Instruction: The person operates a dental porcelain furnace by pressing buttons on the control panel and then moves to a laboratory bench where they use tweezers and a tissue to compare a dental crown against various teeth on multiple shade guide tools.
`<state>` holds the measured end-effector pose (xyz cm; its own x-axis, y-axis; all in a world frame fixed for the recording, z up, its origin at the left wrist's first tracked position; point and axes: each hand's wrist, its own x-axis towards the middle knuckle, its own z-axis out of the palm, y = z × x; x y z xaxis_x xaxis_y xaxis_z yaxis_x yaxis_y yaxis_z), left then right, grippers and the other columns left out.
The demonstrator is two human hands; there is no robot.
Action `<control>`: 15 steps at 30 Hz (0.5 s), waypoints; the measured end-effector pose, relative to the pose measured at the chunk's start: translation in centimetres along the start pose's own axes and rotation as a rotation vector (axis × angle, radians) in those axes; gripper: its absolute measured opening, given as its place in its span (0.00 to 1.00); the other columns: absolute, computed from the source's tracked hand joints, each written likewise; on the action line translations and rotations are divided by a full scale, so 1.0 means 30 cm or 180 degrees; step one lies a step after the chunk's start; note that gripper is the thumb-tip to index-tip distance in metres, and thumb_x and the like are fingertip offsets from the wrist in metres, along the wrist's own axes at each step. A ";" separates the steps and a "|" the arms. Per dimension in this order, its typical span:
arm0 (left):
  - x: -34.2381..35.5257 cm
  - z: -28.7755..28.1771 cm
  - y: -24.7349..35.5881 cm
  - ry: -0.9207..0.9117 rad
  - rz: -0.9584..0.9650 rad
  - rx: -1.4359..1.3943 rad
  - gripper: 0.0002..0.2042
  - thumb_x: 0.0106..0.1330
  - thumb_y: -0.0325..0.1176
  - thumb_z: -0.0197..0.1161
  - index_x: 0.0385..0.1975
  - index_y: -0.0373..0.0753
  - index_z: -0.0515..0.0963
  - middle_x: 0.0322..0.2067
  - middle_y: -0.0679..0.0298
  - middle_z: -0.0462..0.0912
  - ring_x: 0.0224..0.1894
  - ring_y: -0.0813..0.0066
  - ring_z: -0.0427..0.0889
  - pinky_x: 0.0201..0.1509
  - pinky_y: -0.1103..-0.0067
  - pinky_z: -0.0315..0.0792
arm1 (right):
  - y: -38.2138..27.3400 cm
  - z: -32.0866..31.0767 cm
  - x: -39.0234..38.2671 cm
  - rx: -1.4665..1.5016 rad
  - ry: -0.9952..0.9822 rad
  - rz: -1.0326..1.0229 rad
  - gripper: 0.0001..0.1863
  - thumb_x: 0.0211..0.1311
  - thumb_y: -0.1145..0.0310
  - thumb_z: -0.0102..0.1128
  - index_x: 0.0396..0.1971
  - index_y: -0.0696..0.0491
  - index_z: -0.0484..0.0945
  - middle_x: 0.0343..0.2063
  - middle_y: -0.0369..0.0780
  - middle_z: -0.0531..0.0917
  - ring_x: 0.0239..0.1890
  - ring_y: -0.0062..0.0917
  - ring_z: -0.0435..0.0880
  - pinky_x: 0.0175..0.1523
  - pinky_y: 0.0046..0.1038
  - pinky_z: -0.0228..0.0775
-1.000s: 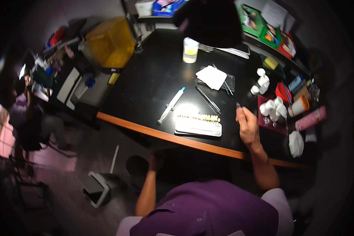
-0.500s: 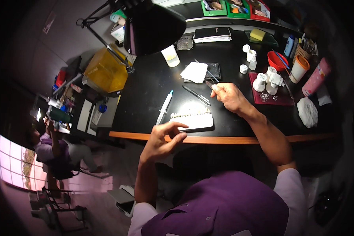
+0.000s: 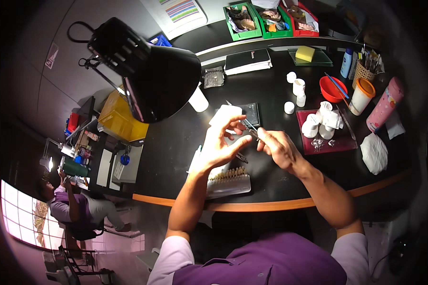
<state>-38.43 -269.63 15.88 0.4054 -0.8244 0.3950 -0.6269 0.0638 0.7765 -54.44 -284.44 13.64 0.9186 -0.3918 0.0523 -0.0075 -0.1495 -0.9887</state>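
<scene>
My left hand point(image 3: 222, 145) is raised above the desk, fingers spread and curved, with nothing visible in it. Close beside it, my right hand point(image 3: 281, 151) pinches a small dark, thin thing between thumb and fingertips; its kind is too small to tell. Under my left wrist lies a tooth shade guide point(image 3: 229, 184), a pale holder with a row of tooth-coloured tabs. A syringe point(image 3: 195, 159) is partly covered by my left hand. Behind the hands, a white pad point(image 3: 229, 110) and thin tools rest by a dark square tray point(image 3: 249, 113). Dark slim instruments point(image 3: 242, 157) show under my left thumb.
A black lamp point(image 3: 161, 80) hangs low at the left, before a white cup point(image 3: 199, 100). On the right stand white jars on a dark red mat point(image 3: 340, 145), a red bowl point(image 3: 332, 90), a cup and a pink bottle point(image 3: 384, 104). Another person point(image 3: 81, 209) sits far left.
My left hand has risen from the shade guide toward my right hand, its fingers spreading. My right hand still pinches the small thing. The whole view has shifted, and the lamp appears lower.
</scene>
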 end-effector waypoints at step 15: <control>-0.035 0.001 -0.026 -0.0232 -0.1353 -0.1695 0.15 0.63 0.24 0.71 0.49 0.29 0.81 0.37 0.59 0.87 0.40 0.76 0.86 0.49 0.80 0.80 | -0.006 0.015 -0.019 0.1311 -0.0921 0.0869 0.20 0.78 0.58 0.46 0.37 0.60 0.80 0.20 0.31 0.72 0.19 0.10 0.62 0.22 0.16 0.54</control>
<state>-38.39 -268.81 14.84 0.4864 -0.8735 -0.0172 -0.0030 -0.0214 0.9998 -54.77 -283.78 13.71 0.9762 -0.0935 -0.1959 -0.1583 0.3110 -0.9371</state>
